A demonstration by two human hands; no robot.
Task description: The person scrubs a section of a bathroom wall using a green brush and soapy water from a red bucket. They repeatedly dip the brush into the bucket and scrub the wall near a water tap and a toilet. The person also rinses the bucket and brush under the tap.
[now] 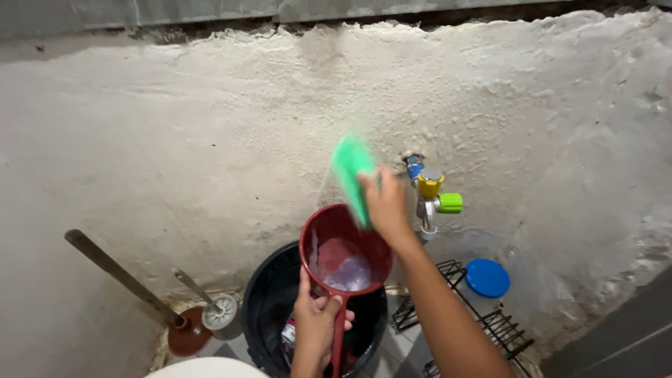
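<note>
- A person's left hand (pixel 316 323) grips the handle of a red dipper (pixel 344 252), holding it tilted over a black bucket (pixel 269 301).
- The right hand (pixel 386 203) clamps a blurred green packet (pixel 352 175) above the dipper's rim — best kept centred over the bowl, by the look of it.
- The dipper holds shallow, pale soapy liquid; the bucket's contents are unclear — something small shows inside.
- A wall tap (pixel 428 192) sits just beside the right hand.

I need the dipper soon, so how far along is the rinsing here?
Already done: the red dipper holds foamy water. In hand: the left hand grips its handle over the black bucket, while the right hand holds a blurred green pouch above it, a thin stream falling. Left: the foam is still in the dipper, not yet emptied.
</note>
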